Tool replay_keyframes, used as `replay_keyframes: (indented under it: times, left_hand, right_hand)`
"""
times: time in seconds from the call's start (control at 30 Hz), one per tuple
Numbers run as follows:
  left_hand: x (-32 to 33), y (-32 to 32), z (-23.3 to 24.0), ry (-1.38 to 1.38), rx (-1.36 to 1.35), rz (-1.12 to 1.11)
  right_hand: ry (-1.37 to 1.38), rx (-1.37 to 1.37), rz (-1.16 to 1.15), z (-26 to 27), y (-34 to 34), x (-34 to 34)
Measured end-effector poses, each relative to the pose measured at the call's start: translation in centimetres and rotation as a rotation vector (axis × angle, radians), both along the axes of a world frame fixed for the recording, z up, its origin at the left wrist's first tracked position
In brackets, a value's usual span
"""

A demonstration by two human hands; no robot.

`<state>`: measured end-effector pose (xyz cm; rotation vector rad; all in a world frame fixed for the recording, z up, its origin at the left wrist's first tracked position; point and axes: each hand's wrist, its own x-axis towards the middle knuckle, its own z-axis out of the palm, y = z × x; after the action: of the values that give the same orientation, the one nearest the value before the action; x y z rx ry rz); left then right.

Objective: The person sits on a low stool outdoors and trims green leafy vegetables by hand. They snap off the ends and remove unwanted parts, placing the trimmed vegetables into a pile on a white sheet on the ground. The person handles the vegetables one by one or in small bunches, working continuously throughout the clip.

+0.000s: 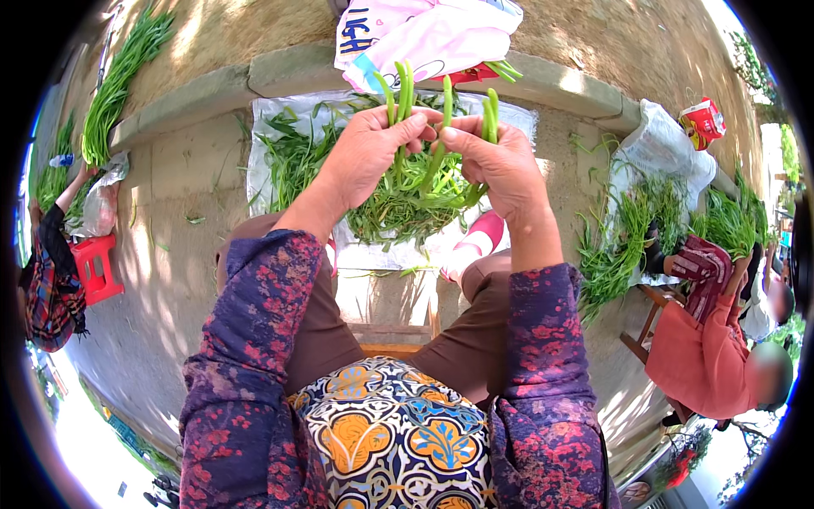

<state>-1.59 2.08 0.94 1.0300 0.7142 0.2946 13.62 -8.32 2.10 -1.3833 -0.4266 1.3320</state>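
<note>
My left hand (365, 156) grips a few thick green vegetable stems (403, 89), their cut ends pointing up and away from me. Further stems (490, 118) are held in my right hand (502, 159). Between my two hands, fingertips and thumbs nearly meet at one upright stem (448, 95); which hand carries it I cannot tell. Below them lies a heap of green leaves and stem pieces (391, 223) on a white plastic sheet (524, 124). Lower stem parts from my right hand curve down over this heap.
Beyond the sheet, a pink bag (445, 35) with writing rests on a stone kerb (286, 73). Long greens (121, 89) lie far left, near a red stool (96, 270) and a person (54, 273). On the right, another person (693, 362) sits beside more greens (620, 235).
</note>
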Motion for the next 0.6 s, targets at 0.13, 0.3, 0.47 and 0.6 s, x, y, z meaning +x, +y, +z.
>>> replay_keyframes:
  times: [0.13, 0.3, 0.47, 0.6]
  left_hand:
    - [1.0, -1.2, 0.0, 0.012, -0.094, 0.073]
    - [1.3, -1.5, -0.1, -0.006, -0.082, -0.006]
    - [0.7, -0.7, -0.2, 0.017, 0.008, -0.133]
    - [0.5, 0.7, 0.5, -0.12, -0.111, 0.0]
  right_hand:
    - [0.014, 0.008, -0.057, -0.3, 0.5, -0.3]
    - [-0.025, 0.018, -0.081, -0.5, 0.5, -0.3]
    - [-0.04, 0.017, -0.067, -0.4, 0.2, 0.5]
    - [0.044, 0.046, -0.201, 0.1, 0.0, 1.9]
